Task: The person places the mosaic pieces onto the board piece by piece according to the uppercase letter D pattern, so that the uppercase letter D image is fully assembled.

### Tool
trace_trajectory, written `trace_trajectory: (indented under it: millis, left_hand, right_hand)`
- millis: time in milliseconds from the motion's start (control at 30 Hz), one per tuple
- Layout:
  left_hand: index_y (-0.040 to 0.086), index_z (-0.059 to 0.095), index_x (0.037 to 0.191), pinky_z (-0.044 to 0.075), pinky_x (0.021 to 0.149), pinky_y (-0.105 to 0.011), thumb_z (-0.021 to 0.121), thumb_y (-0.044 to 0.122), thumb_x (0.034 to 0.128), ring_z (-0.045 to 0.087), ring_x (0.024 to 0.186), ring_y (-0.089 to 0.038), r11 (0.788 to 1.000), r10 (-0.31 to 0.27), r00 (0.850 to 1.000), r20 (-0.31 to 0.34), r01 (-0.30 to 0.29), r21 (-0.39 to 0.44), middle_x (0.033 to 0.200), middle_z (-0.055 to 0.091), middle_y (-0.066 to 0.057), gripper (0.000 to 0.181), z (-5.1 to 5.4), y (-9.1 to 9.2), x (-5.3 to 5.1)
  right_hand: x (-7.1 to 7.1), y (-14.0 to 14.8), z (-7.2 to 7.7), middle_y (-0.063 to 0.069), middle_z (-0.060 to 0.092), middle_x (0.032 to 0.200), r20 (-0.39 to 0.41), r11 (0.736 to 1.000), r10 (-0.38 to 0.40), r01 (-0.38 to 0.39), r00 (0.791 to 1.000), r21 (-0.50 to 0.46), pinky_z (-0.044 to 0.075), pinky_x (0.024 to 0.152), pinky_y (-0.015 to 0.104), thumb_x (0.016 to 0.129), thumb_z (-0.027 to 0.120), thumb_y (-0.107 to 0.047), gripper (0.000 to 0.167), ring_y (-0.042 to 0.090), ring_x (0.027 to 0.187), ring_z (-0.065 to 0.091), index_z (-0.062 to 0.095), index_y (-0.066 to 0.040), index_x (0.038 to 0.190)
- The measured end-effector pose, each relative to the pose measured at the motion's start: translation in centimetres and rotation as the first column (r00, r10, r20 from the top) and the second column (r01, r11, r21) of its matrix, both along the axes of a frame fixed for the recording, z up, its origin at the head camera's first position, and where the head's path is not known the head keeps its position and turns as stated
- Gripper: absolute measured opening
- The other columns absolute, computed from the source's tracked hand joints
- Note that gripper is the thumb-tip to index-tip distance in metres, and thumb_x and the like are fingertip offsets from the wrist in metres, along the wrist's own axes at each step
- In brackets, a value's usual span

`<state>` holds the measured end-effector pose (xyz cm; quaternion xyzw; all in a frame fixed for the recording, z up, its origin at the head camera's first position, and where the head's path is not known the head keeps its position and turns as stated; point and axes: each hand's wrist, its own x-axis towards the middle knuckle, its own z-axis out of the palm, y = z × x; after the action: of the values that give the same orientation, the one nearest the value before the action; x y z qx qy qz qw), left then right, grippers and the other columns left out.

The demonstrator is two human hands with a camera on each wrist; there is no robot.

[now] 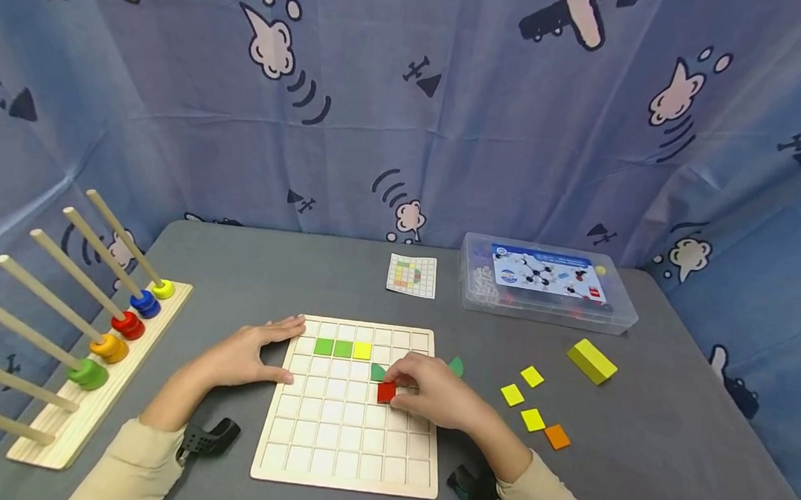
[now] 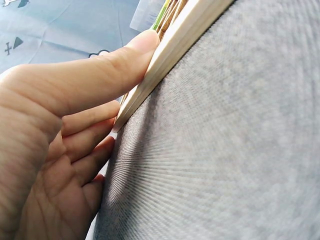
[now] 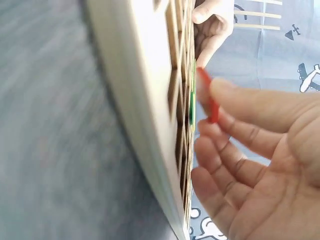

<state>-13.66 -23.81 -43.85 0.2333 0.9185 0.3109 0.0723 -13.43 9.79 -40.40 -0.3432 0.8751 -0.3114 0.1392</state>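
The right grip (image 1: 432, 390) pinched a red square (image 1: 385, 392) over the grid board (image 1: 330, 433), the square's tilt plain only from the right wrist. The left grip (image 1: 240, 358), uncurled, touched the board's left edge; beyond, the head view alone showed a pattern card (image 1: 413, 276).

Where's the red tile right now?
In the head view, the red tile is pinched in the right hand over the board, right of its middle, just below the dark green piece in the picture.
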Motion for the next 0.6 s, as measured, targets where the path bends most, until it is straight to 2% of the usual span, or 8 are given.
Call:
trace_trajectory:
  millis: [300, 600]
  left_hand:
    - [0.008, 0.043, 0.143, 0.026, 0.113, -0.055, 0.074, 0.051, 0.0748, 0.03, 0.14, -0.033, 1.0, 0.002, 1.0, 0.008, -0.002, 0.004, 0.152, 0.034, -0.01, 0.087, 0.0, 0.0, 0.1]
    - [0.007, 0.044, 0.143, 0.027, 0.113, -0.056, 0.075, 0.049, 0.0747, 0.031, 0.14, -0.034, 1.0, 0.007, 1.0, 0.001, -0.007, 0.014, 0.152, 0.035, -0.011, 0.086, 0.1, 0.1, 0.1]
  right_hand:
    - [0.3, -0.8, -1.1, -0.003, 0.062, 0.095, -0.102, 1.0, 0.004, -0.001, 0.995, 0.03, 0.049, 0.075, 0.023, 0.081, 0.075, -0.015, 0.021, 0.009, 0.085, 0.054, 0.07, -0.011, 0.101]
    - [0.4, -0.9, -1.4, -0.003, 0.06, 0.098, -0.129, 0.999, 0.01, -0.003, 0.992, 0.051, 0.049, 0.08, 0.026, 0.082, 0.074, -0.018, 0.024, 0.008, 0.09, 0.053, 0.07, -0.012, 0.105]
